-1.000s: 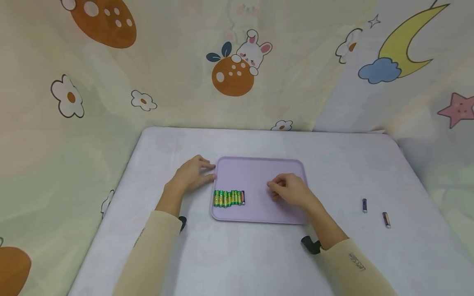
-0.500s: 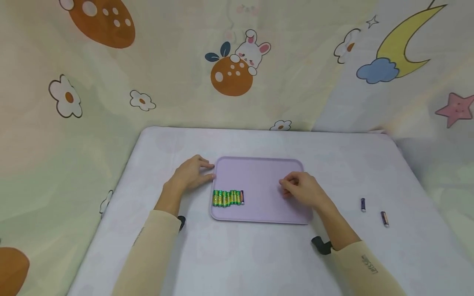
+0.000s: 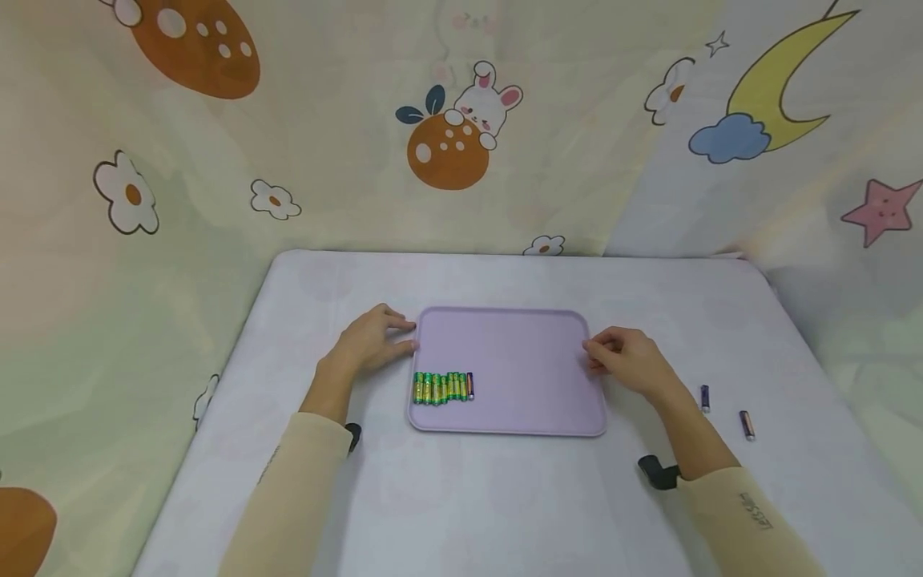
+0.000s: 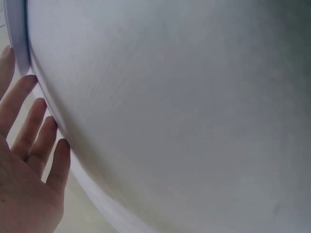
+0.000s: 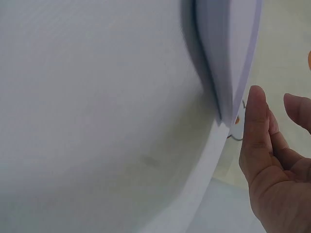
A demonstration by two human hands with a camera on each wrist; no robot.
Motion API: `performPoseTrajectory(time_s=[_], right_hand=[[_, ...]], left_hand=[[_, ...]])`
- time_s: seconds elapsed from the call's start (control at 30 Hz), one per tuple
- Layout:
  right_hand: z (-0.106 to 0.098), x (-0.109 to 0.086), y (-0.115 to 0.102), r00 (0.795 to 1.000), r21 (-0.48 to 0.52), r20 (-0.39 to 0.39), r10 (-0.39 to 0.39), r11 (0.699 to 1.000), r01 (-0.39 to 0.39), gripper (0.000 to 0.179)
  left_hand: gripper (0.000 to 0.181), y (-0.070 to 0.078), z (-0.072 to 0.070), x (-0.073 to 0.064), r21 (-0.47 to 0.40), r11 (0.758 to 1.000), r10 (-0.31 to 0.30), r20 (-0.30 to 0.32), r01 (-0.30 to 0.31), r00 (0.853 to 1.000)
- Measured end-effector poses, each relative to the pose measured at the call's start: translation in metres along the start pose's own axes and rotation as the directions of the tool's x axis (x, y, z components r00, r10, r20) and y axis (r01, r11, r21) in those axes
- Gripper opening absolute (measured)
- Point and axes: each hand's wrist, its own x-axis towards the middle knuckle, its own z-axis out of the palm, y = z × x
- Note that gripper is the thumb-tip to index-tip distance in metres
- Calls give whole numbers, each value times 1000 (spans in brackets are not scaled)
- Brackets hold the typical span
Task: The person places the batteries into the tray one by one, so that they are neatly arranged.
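A pale purple tray [image 3: 522,353] lies on the table, its left rim beside the left hand [image 3: 366,340]. That hand's fingers are spread and fairly straight, with the thumb and fingertips right at the rim. In the tray's lower left part, several green batteries [image 3: 440,388] stand side by side in a row, with one dark battery [image 3: 470,386] closing its right end. The right hand [image 3: 634,362] is at the tray's right rim, fingers loosely bent. In the right wrist view its thumb and index finger are apart with nothing between them.
Two dark batteries, a nearer-to-tray battery [image 3: 705,398] and a farther battery [image 3: 747,425], lie on the white-covered table [image 3: 519,505] to the right. A patterned cloth [image 3: 324,104] hangs behind the table's far edge.
The right hand has moved rightward from over the tray to its right rim. The left hand stays at the left rim, and the batteries keep their places.
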Motion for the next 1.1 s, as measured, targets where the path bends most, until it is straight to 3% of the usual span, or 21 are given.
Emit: performPoseTrajectory(time_s=[0.4, 0.63, 0.83, 1.1], right_hand=[[-38, -13, 39, 996, 91, -61, 58, 994, -53, 54], [-54, -17, 66, 982, 28, -97, 159, 987, -157, 63], [-63, -24, 79, 972, 47, -133, 192, 981, -188, 63], [-76, -38, 94, 953, -42, -167, 253, 964, -263, 72]], left_hand=[[52, 2, -1, -1, 15, 1000, 13, -7, -13, 1000], [51, 2, 0, -4, -14, 1000, 6, -6, -6, 1000], [52, 2, 1, -4, -8, 1000, 4, -10, -4, 1000], [51, 0, 1, -3, 9, 999, 50, -30, -50, 998]])
